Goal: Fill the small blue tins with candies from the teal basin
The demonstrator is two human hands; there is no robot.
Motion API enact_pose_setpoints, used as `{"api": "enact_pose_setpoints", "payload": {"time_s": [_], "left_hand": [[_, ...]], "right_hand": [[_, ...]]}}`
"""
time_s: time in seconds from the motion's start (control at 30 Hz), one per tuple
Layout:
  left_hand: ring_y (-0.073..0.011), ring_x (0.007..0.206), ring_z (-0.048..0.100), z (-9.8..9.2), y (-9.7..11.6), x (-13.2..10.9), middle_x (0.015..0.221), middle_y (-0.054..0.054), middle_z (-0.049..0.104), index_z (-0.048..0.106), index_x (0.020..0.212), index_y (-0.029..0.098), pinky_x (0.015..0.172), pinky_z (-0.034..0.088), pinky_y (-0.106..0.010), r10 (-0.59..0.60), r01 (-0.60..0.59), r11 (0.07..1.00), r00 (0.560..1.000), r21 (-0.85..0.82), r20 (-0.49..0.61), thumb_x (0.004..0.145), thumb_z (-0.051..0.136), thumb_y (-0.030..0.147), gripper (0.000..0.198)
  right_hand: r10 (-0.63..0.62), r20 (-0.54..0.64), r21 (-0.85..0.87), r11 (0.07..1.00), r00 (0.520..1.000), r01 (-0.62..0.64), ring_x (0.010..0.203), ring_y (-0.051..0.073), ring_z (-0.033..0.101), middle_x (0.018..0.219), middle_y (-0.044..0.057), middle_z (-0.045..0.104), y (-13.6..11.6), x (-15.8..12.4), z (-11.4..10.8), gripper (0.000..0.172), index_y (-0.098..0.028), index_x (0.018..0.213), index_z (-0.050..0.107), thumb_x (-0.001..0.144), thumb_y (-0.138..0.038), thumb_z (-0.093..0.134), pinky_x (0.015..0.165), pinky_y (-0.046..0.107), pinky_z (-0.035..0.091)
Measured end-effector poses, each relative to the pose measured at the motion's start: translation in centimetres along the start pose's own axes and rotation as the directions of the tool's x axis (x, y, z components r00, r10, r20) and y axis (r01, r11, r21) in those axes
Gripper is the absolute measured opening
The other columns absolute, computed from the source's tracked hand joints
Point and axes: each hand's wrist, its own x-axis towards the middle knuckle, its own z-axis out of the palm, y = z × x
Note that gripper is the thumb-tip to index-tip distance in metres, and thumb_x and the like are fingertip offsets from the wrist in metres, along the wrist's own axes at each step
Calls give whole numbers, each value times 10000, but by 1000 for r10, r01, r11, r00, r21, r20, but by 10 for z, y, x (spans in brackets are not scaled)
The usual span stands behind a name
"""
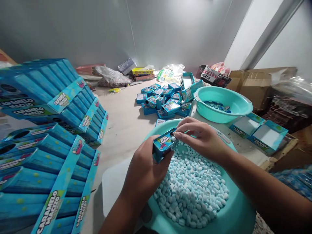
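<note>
My left hand (142, 172) is closed around a small blue "Caramelo Macizo" box (163, 144), held over a teal basin (234, 211) filled with pale blue-white candies (192, 188). My right hand (200, 136) pinches a white candy (174, 138) at the opening in the box's top. Both hands hover above the candy heap.
Stacked blue display cartons (48, 136) fill the left. A pile of small blue boxes (163, 99) lies behind the basin. A second teal bowl (223, 104) holding dark blue pieces sits at right, with flat carton lids (258, 131) and cardboard boxes (258, 84) beyond.
</note>
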Motion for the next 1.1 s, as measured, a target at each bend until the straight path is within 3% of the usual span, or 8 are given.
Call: {"api": "enact_pose_setpoints", "payload": {"time_s": [0.1, 0.2, 0.37, 0.53, 0.8, 0.97, 1.03, 1.1], "left_hand": [[-223, 912, 663, -1, 1, 0, 1007, -56, 687, 608, 1165, 209, 789, 540, -369, -1, 1, 1000, 1000, 25, 24, 866, 701, 364, 349], [-227, 921, 658, -1, 2, 1, 1007, -61, 684, 613, 1153, 202, 785, 538, -368, 10, -13, 999, 998, 51, 67, 879, 681, 359, 323], [-231, 951, 659, 0, 0, 0, 1049, -68, 688, 609, 1179, 201, 802, 540, -369, 46, -50, 996, 997, 70, 58, 880, 679, 361, 347], [-233, 955, 664, 0, -2, 0, 1047, -63, 693, 617, 1174, 205, 812, 543, -373, 66, -72, 993, 996, 89, 67, 875, 681, 347, 337], [-239, 979, 662, 0, 2, 0, 1058, -80, 695, 623, 1157, 186, 849, 548, -391, 43, -44, 998, 998, 37, 40, 861, 694, 299, 325], [-227, 962, 671, -1, 6, -1, 1041, -55, 697, 608, 1146, 211, 826, 554, -375, -41, 39, 999, 997, -26, -66, 825, 733, 276, 351], [-220, 924, 678, -1, 7, -2, 1013, -49, 696, 600, 1129, 221, 797, 559, -369, -93, 85, 994, 989, -69, -114, 835, 735, 316, 338], [-220, 901, 684, -2, 7, -3, 991, -55, 695, 598, 1100, 218, 786, 564, -376, -147, 131, 984, 980, -118, -131, 854, 723, 362, 311]], "right_hand": [[84, 28, 3, 996, 996, -84, 854, 148, 622, 961, 62, 667, 0, 1, 2, 200, -188, 872, 773, 905, -356, 671, 664, 269, 503], [84, 2, -63, 995, 996, -84, 863, 143, 620, 1008, 65, 653, -1, 0, 5, 169, -200, 832, 770, 889, -331, 681, 674, 262, 504], [125, -26, 16, 992, 992, -124, 894, 152, 627, 1012, 49, 634, 0, -2, 7, 188, -185, 887, 706, 837, -364, 737, 654, 241, 514], [195, -94, 30, 981, 976, -193, 809, 140, 629, 980, 49, 639, 1, -1, 6, 146, -164, 958, 668, 830, -233, 659, 648, 263, 521], [33, 36, 25, 999, 999, -33, 909, 180, 623, 970, 58, 656, -6, -1, 2, 101, -175, 827, 689, 839, -204, 593, 770, 309, 505], [226, -97, 89, 972, 969, -217, 872, 210, 641, 912, 54, 672, 12, 2, 2, 181, -194, 908, 663, 841, -260, 509, 799, 360, 503], [301, -43, 29, 953, 953, -300, 923, 246, 654, 954, 83, 683, 25, 0, 10, 232, -185, 938, 651, 804, -244, 470, 876, 422, 511], [346, 143, -128, 935, 927, -329, 1112, 323, 626, 1137, 152, 677, 34, -6, 23, 357, -155, 1075, 663, 777, -260, 494, 1011, 518, 464]]}}
